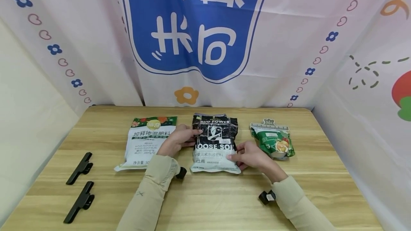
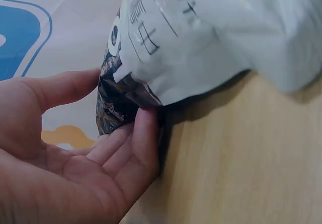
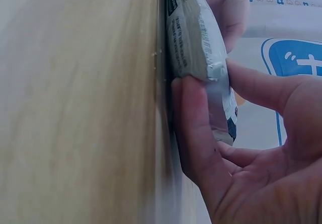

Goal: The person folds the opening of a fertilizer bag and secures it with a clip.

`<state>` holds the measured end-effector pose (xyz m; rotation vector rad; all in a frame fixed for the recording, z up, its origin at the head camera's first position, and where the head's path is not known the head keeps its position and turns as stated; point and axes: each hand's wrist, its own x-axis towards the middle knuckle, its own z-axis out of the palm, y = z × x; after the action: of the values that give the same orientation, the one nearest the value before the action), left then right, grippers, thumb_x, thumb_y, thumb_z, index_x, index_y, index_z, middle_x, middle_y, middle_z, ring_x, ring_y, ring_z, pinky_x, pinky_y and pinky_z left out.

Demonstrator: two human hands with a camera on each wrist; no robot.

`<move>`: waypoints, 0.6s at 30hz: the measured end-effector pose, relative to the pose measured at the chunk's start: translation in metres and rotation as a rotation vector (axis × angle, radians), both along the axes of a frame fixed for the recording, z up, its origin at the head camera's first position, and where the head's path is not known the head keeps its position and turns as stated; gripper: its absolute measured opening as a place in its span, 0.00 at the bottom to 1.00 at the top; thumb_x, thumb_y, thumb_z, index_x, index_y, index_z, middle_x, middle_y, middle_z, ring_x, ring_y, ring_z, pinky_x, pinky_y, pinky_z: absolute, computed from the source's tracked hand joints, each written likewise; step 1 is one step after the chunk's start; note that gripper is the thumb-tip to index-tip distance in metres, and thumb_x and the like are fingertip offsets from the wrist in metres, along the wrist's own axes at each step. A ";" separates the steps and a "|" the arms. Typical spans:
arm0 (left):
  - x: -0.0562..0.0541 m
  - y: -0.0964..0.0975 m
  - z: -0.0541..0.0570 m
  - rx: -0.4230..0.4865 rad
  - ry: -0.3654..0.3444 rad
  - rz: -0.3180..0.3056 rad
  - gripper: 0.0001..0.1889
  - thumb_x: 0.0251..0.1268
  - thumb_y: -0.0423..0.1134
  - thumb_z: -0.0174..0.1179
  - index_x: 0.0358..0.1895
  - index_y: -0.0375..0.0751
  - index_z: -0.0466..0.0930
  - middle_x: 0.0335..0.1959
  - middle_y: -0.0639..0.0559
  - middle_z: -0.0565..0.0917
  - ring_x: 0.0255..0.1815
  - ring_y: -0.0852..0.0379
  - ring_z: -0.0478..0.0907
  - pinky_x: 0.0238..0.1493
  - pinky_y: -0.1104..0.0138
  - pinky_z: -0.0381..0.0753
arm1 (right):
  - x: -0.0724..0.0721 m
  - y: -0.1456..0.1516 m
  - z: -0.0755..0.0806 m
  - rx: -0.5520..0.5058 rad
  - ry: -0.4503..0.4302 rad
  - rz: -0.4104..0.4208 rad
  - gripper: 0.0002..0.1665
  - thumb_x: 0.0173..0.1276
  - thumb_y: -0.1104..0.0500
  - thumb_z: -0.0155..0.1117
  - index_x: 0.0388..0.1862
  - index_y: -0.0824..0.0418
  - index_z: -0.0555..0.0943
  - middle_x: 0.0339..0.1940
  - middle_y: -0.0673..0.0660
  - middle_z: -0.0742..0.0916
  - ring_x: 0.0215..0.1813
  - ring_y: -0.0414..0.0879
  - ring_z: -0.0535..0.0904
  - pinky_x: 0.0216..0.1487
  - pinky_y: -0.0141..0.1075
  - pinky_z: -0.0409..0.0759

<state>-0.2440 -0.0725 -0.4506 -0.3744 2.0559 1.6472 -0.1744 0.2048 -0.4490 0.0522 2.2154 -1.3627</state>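
A black and white bag of soil fertilizer (image 1: 214,159), printed "LOOSE SOIL", is at the middle of the table. My left hand (image 1: 179,139) pinches its left edge, with the thumb on the printed front and the fingers beneath, as the left wrist view shows. At the lower right edge, my right hand (image 1: 253,157) grips the bag the same way. In the right wrist view the bag (image 3: 193,38) appears edge-on, with a fingertip under it and the thumb on top. A purplish edge (image 1: 221,115) peeks out behind the bag's top; what it belongs to is hidden.
To the left lies a white fertilizer bag (image 1: 149,149) with a green top. A green packet (image 1: 273,142) on the right has a keyboard-patterned clip (image 1: 269,126) along its top. Two black clips (image 1: 79,168) lie at the table's left. A printed curtain (image 1: 289,45) hangs behind.
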 end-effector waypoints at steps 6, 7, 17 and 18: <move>0.002 0.003 0.007 0.003 0.020 -0.012 0.17 0.74 0.43 0.67 0.30 0.47 0.67 0.33 0.54 0.75 0.30 0.58 0.73 0.36 0.69 0.82 | 0.003 0.001 0.003 -0.019 0.006 0.027 0.39 0.69 0.51 0.76 0.68 0.74 0.73 0.36 0.60 0.86 0.33 0.49 0.86 0.36 0.42 0.91; 0.003 0.003 0.009 0.005 0.024 -0.012 0.16 0.74 0.43 0.67 0.31 0.47 0.69 0.33 0.55 0.76 0.30 0.58 0.73 0.36 0.69 0.82 | 0.004 0.001 0.003 -0.024 0.007 0.032 0.36 0.69 0.51 0.76 0.64 0.73 0.75 0.35 0.59 0.86 0.33 0.49 0.86 0.36 0.43 0.91; 0.009 0.003 0.020 0.035 0.096 -0.051 0.18 0.73 0.39 0.67 0.57 0.34 0.72 0.45 0.49 0.79 0.39 0.56 0.77 0.42 0.68 0.85 | 0.009 0.002 0.007 -0.060 0.038 0.067 0.26 0.67 0.55 0.77 0.54 0.69 0.77 0.36 0.61 0.85 0.33 0.51 0.86 0.35 0.45 0.92; 0.010 0.004 0.020 0.030 0.108 -0.061 0.19 0.74 0.39 0.66 0.59 0.33 0.73 0.46 0.48 0.80 0.40 0.56 0.78 0.43 0.67 0.85 | 0.011 0.002 0.007 -0.062 0.040 0.068 0.26 0.67 0.55 0.78 0.54 0.69 0.77 0.37 0.61 0.84 0.33 0.51 0.86 0.36 0.45 0.92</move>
<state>-0.2342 -0.0686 -0.4304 -0.2149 2.0961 1.6934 -0.1637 0.2068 -0.4417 -0.0720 2.1854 -1.4055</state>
